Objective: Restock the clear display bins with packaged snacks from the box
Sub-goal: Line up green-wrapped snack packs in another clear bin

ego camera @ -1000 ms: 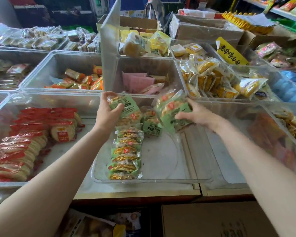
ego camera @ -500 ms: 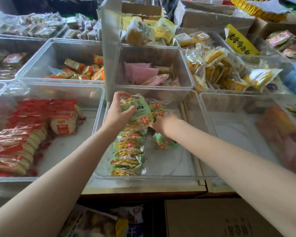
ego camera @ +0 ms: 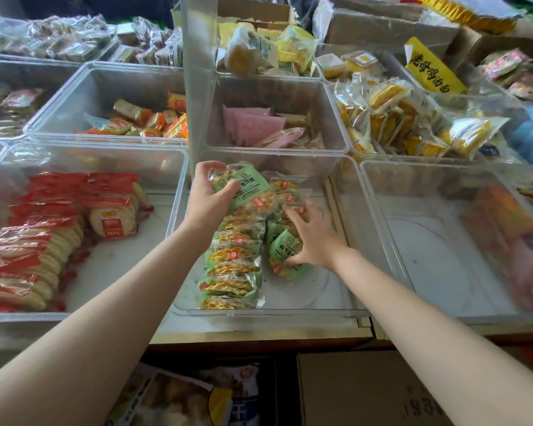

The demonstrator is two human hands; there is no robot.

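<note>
Green packs (ego camera: 231, 265) of waffle-like snacks lie in a row along the left side of the centre bin (ego camera: 326, 302), a clear tub at the front of the worktop (ego camera: 259, 333). Going from the left: the far-left bins are cut off by the frame edge and their contents are too blurred to name. Next, the front-left bin (ego camera: 111, 265) holds red packs (ego camera: 37, 241) of round crackers, overlapping so that only the top ones show whole. Behind it, a bin holds orange packs (ego camera: 148, 121), partly hidden by its frosted wall.

At the centre bin, the left hand (ego camera: 208, 198) grips one green pack (ego camera: 246, 189) at the far end of the row, fingers curled over its top and thumb across its face; its print is too small to read. The right hand (ego camera: 314, 238) rests with fingers spread on a second, looser pile (ego camera: 285, 253) beside the row, thumb tucked under one pack; the hand covers much of that pile. Behind, pink packs (ego camera: 253, 124) sit low in another bin.

To the right, the front-right bin (ego camera: 413, 229) shows blurred orange shapes at its far side, not identifiable. Yellow packs (ego camera: 394, 118) fill the bin behind it. Below the worktop edge, a cardboard box (ego camera: 366, 392) is cut off by the frame.
</note>
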